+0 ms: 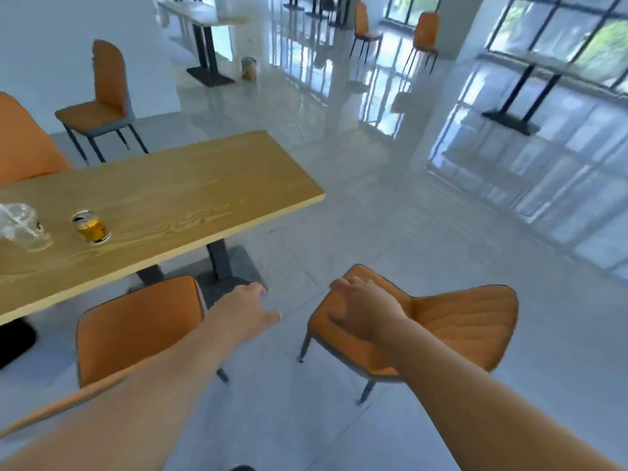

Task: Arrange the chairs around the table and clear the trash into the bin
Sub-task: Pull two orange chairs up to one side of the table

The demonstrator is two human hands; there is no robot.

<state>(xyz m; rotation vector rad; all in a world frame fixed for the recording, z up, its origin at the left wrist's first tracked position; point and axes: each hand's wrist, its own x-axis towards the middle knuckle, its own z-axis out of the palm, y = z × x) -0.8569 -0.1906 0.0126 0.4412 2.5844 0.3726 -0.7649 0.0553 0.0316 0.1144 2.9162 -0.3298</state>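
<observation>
A long wooden table (190,188) carries a dented yellow can (91,227) and a crumpled clear plastic cup (22,226) near its left end. One orange chair (136,328) is tucked at the table's near side. A second orange chair (441,328) stands apart on the floor to the right, turned away from the table. My right hand (360,312) hovers over that chair's seat with fingers curled, holding nothing that I can see. My left hand (249,309) reaches out open over the floor between the two chairs.
Two more orange chairs stand on the table's far side, one against the white wall (102,96) and one at the left edge (23,144). A small bin (249,68) sits far back by a high table. Other chairs and tables line the windows. Glossy tiled floor spreads to the right.
</observation>
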